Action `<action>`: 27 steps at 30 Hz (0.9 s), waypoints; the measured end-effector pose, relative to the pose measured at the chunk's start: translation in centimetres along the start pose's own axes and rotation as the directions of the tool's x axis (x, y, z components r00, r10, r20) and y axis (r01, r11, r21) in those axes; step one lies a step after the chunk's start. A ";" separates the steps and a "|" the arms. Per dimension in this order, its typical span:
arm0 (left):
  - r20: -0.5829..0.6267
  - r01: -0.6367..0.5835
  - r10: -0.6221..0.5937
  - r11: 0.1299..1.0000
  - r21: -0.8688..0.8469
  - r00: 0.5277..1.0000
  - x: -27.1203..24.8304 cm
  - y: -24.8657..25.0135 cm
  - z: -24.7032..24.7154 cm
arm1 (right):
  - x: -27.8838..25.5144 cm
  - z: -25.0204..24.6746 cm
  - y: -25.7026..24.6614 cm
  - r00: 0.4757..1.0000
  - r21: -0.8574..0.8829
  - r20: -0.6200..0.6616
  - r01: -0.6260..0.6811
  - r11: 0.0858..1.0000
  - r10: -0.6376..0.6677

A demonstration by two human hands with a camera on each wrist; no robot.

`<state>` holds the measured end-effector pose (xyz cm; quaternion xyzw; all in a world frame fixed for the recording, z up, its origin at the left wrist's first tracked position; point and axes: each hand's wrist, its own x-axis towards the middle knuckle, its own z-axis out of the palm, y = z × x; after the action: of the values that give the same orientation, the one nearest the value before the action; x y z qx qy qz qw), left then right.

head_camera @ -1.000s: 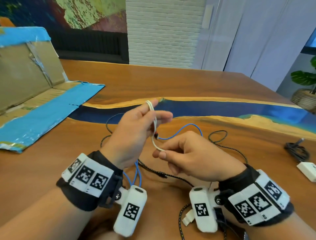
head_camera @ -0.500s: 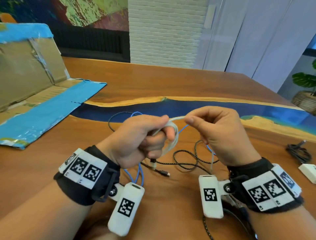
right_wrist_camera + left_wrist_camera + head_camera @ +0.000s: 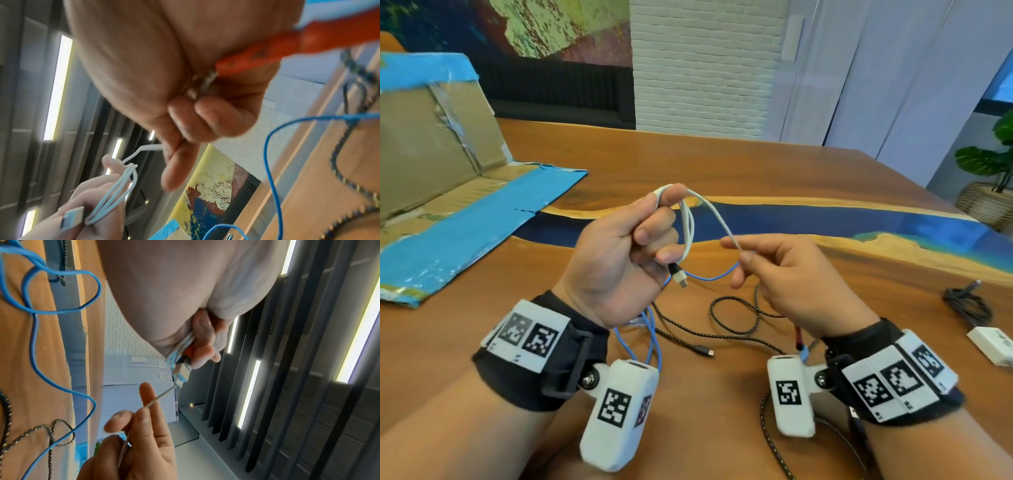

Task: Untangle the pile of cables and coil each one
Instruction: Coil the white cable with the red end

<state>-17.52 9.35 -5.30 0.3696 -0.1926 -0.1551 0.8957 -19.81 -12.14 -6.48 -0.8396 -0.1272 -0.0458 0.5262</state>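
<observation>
Fingers (image 3: pixel 654 236) of the left hand (image 3: pixel 616 260) are curled round a few loops of the white cable (image 3: pixel 690 229), its plug hanging just below the fist, while the right hand (image 3: pixel 784 274) pinches the free run of that same cable between thumb and forefinger, ready to feed another turn. So I'd say this one is maybe half coiled (hard to tell how much slack is left). Below on the table (image 3: pixel 722 164) the blue cable (image 3: pixel 650 339) and the black braided cable (image 3: pixel 736 329) lie loose and crossing, not coiled yet. One dark cable (image 3: pixel 967 305) off to the right looks bundled already.
</observation>
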 end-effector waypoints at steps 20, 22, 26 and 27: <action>0.058 0.034 -0.034 0.999 0.014 0.998 -0.4 -0.9 0.5 | -0.1 1.0 0.0 0.999 -0.021 0.005 0.051 0.998 -0.051; 0.026 -0.017 0.017 1.000 -0.005 1.000 -0.2 -1.0 0.5 | -0.3 1.3 0.0 0.992 -0.091 0.117 0.050 0.995 -0.039; -0.132 -0.074 0.091 0.989 0.126 0.987 0.1 -1.3 0.3 | -0.9 2.3 -0.5 0.954 -0.177 0.299 0.085 0.980 -0.029; -0.157 -0.053 0.095 0.966 0.254 0.983 0.1 -1.4 0.4 | -1.0 2.3 -0.6 0.947 -0.187 0.316 0.115 0.976 -0.051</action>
<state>-17.82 8.10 -6.06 0.4833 -0.1481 -0.0642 0.8605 -21.12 -9.95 -7.19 -0.8794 -0.2381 0.0511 0.4091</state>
